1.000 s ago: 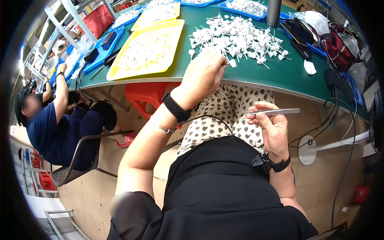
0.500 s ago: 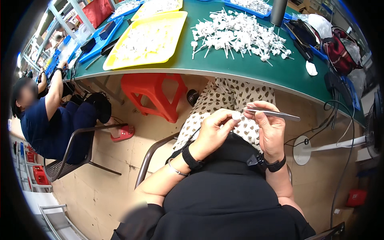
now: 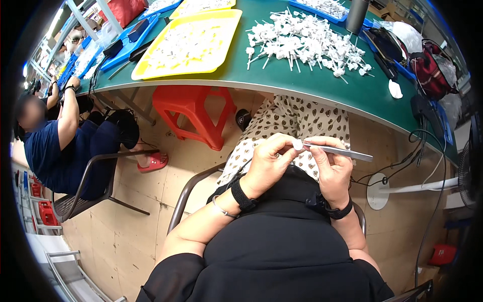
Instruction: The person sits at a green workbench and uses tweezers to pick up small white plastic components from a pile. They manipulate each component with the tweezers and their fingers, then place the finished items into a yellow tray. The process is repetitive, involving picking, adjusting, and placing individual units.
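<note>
Above my lap, my left hand (image 3: 272,163) pinches a small white plastic piece (image 3: 298,145) between thumb and fingertips. My right hand (image 3: 332,163) grips metal tweezers (image 3: 347,152), whose back end sticks out to the right. The tips of the tweezers meet the white piece, and the contact itself is too small to make out. On the green table (image 3: 229,75) beyond my hands lies a loose heap of white parts with thin stems (image 3: 307,43). A yellow tray (image 3: 221,53) holding many small pieces stands left of the heap.
A red plastic stool (image 3: 201,113) stands under the table. At the left a co-worker (image 3: 70,146) sits on a chair. Bags (image 3: 430,68) and a dark cylinder (image 3: 357,15) are at the table's right side. Cables and a fan (image 3: 468,181) stand at right.
The tweezers have come closer to the white piece, with my right hand shifting slightly left and down. Its tips now touch the piece. The view has tilted a little.
</note>
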`<state>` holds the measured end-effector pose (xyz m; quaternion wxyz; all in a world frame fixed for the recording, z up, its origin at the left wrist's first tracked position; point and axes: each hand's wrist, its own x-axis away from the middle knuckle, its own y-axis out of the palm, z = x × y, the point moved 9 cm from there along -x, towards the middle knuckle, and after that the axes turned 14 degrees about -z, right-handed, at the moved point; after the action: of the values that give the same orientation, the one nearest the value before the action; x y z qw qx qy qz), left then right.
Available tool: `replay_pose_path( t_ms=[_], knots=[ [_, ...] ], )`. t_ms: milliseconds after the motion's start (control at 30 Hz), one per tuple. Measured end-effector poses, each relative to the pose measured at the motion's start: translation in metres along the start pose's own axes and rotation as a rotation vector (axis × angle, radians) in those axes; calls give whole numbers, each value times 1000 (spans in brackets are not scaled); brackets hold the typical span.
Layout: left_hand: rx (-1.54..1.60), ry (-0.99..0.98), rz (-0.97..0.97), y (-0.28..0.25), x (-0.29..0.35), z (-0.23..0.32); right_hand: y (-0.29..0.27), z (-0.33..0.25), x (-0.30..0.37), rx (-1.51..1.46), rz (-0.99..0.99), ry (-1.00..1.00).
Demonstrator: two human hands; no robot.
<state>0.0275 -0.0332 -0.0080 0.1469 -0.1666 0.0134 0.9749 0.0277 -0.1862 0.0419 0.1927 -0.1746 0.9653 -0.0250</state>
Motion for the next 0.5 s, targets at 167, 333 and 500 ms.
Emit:
replay_pose_path(
  t_ms=[167, 333, 500],
  knots=[
    [-42, 55, 37, 0, 0, 7, 0, 0, 0, 95, -1, -57],
    [-189, 74, 40, -1, -1, 13, -1, -4, 0, 158, 9, -73],
    [-206, 78, 45, 0, 0, 15, -2, -4, -1, 163, 22, -54]
  ],
)
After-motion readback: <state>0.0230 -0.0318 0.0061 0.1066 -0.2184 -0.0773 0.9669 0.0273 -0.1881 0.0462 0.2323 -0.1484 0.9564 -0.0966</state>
